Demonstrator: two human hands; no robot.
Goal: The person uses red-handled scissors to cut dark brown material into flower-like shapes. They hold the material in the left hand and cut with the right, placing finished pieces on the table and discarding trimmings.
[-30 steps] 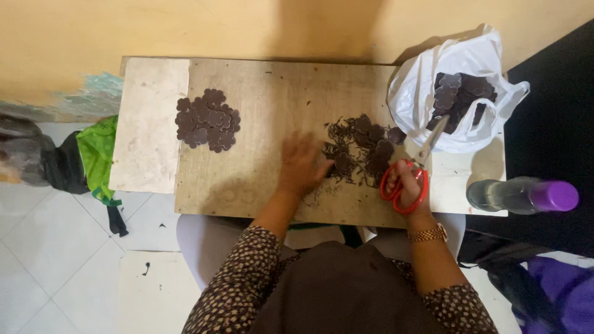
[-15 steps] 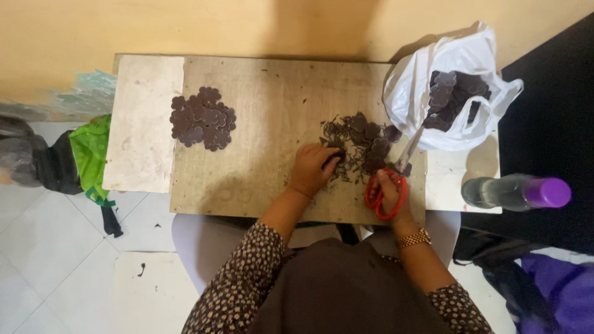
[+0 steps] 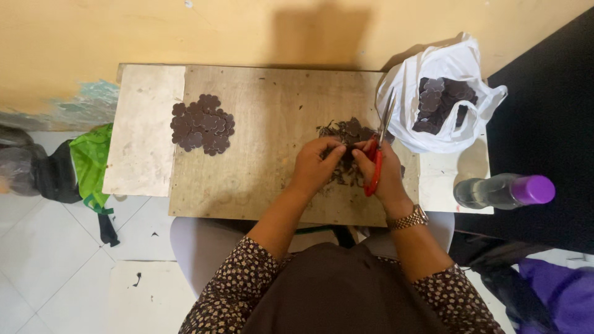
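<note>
View from above of a small wooden table (image 3: 260, 185) set against a yellow wall (image 3: 185, 31) (paint flaking to blue-green at lower left). The floor (image 3: 43, 247) is laid with white tiles; a black mat (image 3: 550, 124) covers it at right. A soft shadow falls on the wall above the table. Light is even and diffuse.

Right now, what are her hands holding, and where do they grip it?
Right hand holds red-handled scissors by the handles. Left hand pinches a small dark piece at its edge.
</note>
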